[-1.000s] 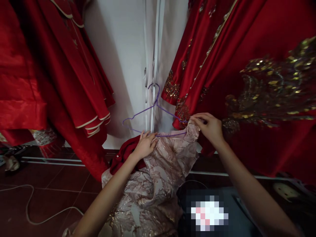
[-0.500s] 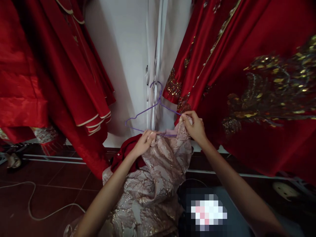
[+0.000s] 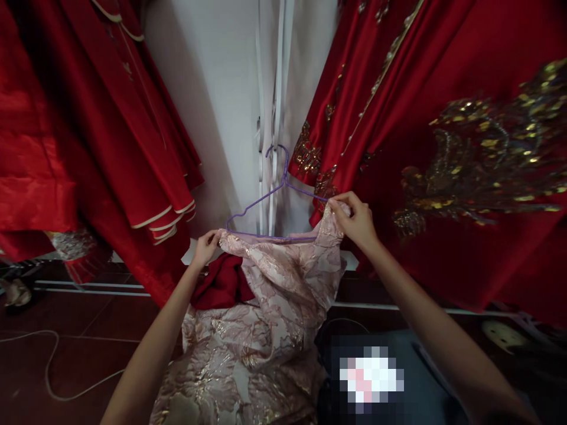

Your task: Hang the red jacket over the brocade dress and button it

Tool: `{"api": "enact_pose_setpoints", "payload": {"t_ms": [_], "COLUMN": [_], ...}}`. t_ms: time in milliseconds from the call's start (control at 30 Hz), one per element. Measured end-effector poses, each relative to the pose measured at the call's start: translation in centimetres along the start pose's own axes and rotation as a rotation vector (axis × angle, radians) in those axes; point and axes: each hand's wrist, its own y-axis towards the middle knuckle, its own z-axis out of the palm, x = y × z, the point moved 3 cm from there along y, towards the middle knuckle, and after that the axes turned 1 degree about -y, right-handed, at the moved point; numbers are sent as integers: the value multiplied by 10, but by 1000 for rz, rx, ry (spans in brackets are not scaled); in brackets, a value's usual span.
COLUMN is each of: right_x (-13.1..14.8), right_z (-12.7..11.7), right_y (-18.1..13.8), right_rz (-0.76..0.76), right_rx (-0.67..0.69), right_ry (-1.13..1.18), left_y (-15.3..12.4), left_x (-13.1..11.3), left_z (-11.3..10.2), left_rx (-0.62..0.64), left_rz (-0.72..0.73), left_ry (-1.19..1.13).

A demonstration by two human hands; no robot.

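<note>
A pale pink dress (image 3: 283, 283) with a metallic gold pattern spreads across my lap, its top edge at a purple hanger (image 3: 261, 203). My left hand (image 3: 207, 247) pinches the dress's left shoulder, just below the hanger's left end. At the other shoulder, my right hand (image 3: 355, 218) grips the fabric where the hanger's right arm runs into it. The hanger's hook points up in front of white poles. A dark red cloth (image 3: 224, 283) lies bunched against the dress, below my left hand.
Red garments with pale trim (image 3: 146, 177) hang on the left. On the right hangs a red gown (image 3: 376, 124) with gold sequins. White poles (image 3: 277, 88) stand between them. A white cable (image 3: 55, 378) runs over the tiled floor, and a shoe (image 3: 18, 295) sits at far left.
My left hand has moved left from the middle of the neckline to the left shoulder, stretching the dress's top edge out along the hanger. My right hand stays at the right shoulder.
</note>
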Motion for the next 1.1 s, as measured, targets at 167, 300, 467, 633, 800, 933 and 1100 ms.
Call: {"api": "enact_pose_setpoints", "payload": {"t_ms": [167,300,467,633,800,933,1100], "right_x": [4,1,-4,-2,-3,-4,0], "right_z": [-5,2,14,11,12,12,5], "right_y": [2,-2,-9,-9,-8,-6,-5], "right_rz": [-15,7,44,41,45,43,51], "right_rx": [21,51,95,104,123,132,144], "right_ry": [-28,22,140,178,223,245,208], "left_y": [0,11,25,1,-44,-37,15], "left_x": [-7,-41,-94,-72,-38,-36,-73], "left_z": [-2,1,15,-5,-32,-50,-48], "left_rx": [-38,-71,61,77,613,483,59], "left_rz": [-1,40,220,-85,-386,-371,-116], "left_ry": [9,31,31,-161,39,19,72]}}
